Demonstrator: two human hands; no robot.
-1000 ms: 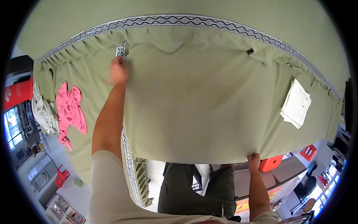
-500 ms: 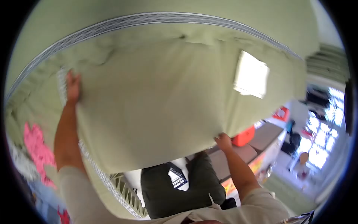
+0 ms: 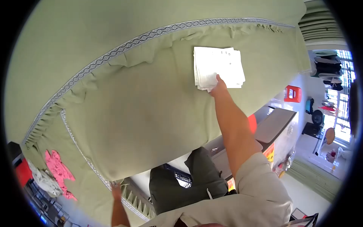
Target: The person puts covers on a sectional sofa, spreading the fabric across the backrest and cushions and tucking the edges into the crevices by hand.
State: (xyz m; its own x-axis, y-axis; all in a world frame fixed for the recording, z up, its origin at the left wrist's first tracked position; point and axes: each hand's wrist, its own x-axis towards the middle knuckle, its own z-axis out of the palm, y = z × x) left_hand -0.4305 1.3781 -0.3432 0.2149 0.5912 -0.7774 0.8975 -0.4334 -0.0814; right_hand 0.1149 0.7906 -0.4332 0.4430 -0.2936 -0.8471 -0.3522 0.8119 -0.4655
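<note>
A pale green cloth with a gathered, patterned trim spreads over a wide flat surface before me. On its right part lies a stack of white papers, its sheets slightly out of line. My right hand grips the stack's near edge, thumb on top and the other fingers hidden underneath. Down at the cloth's near left corner, my left hand touches the trimmed edge. Its fingers are blurred and partly hidden, so their grip cannot be made out.
Pink clothing lies on the cloth at the left, beside pale bunched fabric. To the right stand a grey-topped low unit and a red plastic stool. A window and hanging clothes are farther right.
My right hand has left the cloth's near edge and taken hold of the papers. My left hand has come from the far left down to the near corner. The view has shifted.
</note>
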